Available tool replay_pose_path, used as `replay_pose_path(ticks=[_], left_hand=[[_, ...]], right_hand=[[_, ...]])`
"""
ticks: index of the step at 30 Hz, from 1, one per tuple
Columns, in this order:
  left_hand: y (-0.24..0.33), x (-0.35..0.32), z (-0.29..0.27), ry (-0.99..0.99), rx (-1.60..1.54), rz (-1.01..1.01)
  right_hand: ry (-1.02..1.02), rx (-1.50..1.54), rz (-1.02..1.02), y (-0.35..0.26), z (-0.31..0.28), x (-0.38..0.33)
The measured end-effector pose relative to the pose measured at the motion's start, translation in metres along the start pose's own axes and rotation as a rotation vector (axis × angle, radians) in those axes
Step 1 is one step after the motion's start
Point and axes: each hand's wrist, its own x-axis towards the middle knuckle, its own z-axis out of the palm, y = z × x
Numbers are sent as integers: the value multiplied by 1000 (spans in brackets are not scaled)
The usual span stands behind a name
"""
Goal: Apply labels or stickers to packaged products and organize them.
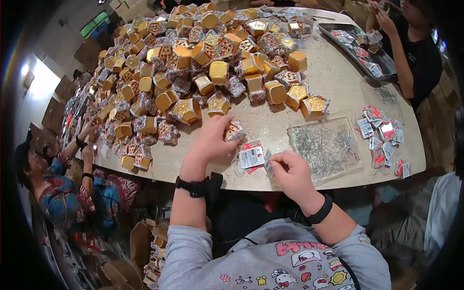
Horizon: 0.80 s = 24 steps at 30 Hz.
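Left hand (212, 137) pinches a small foil-wrapped piece (235, 131) near the tabletop's (333, 77) near edge; right hand (289, 171), just right, grips a small packet (268, 162), red-and-white tags (251, 155) lying flat between them.

- Your left hand (210, 140) covers most of the small foil packet (235, 130) it grips; only one corner shows.
- Your right hand (290, 171) hides whatever its fingers pinch; too small to tell.
- The metal bits in the clear tray (355, 166) blur into one silver tangle.
- The far end of the pile of gold boxes (193, 58) runs out of view at the top edge.
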Motion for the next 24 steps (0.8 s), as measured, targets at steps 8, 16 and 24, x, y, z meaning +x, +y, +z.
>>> replay_pose_path(ticks=[8, 16, 24], left_hand=[[40, -39, 0, 376, -30, 461], [36, -56, 15, 464, -125, 401], [36, -63, 22, 489, -156, 348]], right_hand=[[-55, -23, -128, -25, -10, 13], [-96, -95, -271, -30, -8, 16], [-105, -95, -289, -28, -6, 12]])
